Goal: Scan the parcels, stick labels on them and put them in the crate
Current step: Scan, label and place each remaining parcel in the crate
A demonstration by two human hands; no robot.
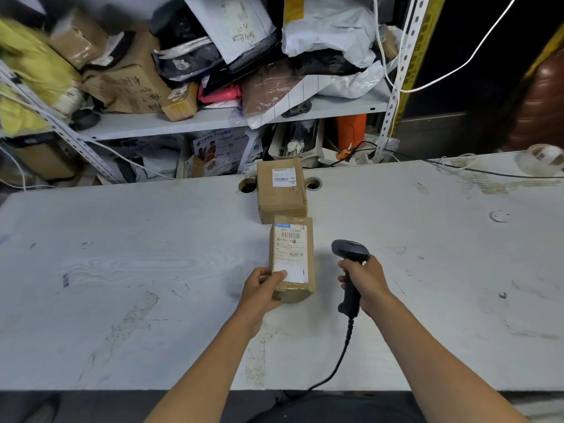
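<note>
On the table [152,239], left hand [262,288] is gripping the near parcel [292,257] by its corner: stiff, seemingly light cardboard; right hand [364,280] is clenching the scanner [351,270].

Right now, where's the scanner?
Head view: the scanner is gripped in the right hand, just right of the near parcel that the left hand holds on the table.

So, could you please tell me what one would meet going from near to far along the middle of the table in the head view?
Left hand gripping the near parcel → far parcel, standing between two cable holes at the table back edge → shelf of piled parcels.
</note>
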